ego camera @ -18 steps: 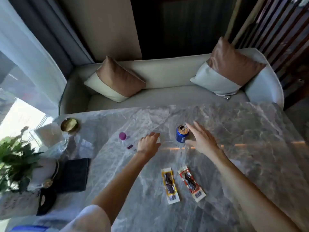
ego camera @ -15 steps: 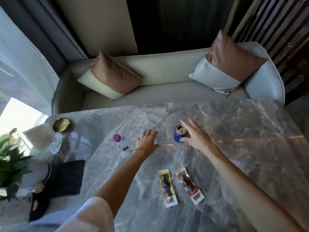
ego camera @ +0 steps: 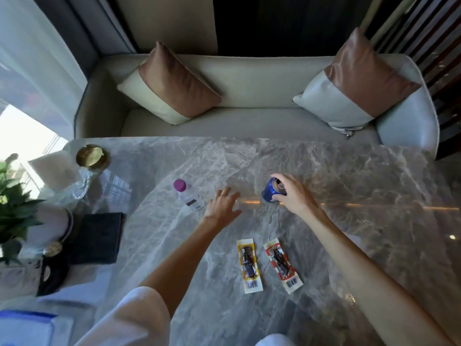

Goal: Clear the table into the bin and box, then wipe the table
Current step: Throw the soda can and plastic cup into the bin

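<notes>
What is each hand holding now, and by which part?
The right hand grips the blue can round its upper side, close to the rim. The left hand holds nothing; its fingers are relaxed.

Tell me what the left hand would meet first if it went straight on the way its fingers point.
Probably nothing near: the left hand points between the bottle and the can, across bare table toward the sofa. Depth is hard to judge.
</notes>
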The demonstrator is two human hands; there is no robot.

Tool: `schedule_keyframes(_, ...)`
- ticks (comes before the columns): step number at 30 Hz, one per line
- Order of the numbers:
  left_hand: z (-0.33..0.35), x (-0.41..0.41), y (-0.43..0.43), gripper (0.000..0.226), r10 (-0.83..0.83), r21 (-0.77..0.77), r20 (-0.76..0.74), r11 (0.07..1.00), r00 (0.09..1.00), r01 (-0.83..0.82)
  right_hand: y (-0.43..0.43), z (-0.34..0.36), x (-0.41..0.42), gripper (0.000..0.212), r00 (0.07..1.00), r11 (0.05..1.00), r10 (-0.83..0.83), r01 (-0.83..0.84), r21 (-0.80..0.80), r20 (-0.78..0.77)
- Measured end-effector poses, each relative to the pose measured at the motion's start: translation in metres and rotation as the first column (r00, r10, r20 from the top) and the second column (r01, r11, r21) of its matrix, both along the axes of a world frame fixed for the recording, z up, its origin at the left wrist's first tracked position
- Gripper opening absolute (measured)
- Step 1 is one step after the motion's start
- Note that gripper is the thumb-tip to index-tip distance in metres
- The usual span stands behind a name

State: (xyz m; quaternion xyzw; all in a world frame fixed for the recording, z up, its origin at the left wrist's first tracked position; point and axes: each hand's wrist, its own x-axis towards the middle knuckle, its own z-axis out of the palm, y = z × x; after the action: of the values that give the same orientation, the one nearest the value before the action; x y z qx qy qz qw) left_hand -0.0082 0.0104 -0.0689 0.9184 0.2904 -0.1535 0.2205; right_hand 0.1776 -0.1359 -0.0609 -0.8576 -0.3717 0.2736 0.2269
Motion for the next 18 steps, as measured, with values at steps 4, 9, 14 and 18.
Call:
schedule_keyframes(4, 0.031, -0.059, -0.022, 0.045, 0.247, -0.179, 0.23, 0.961, 0.941, -0.209, -0.031, 0.025, -0.041, 0.061, 0.986, 0.978, -0.144, 0.155, 0.14, -0.081)
schedule_keyframes(9, 0.066, -0.19, -0.058, 0.037, 0.639, -0.427, 0.328, 0.757, 0.696, -0.495, -0.074, 0.055, -0.151, 0.053, 0.888, 0.911, -0.234, 0.343, 0.229, -0.397)
schedule_keyframes(14, 0.085, -0.365, -0.09, 0.027, 0.97, -0.728, 0.164, 0.243, 0.181, -0.641, -0.087, 0.081, -0.278, 0.043, 0.664, 0.893, -0.181, 0.421, 0.162, -0.726)
schedule_keyframes(18, 0.098, -0.503, -0.108, 0.032, 0.986, -0.848, 0.062, -0.028, -0.152, -0.529, -0.058, 0.1, -0.38, 0.052, 0.54, 0.942, -0.061, 0.31, 0.131, -0.84)
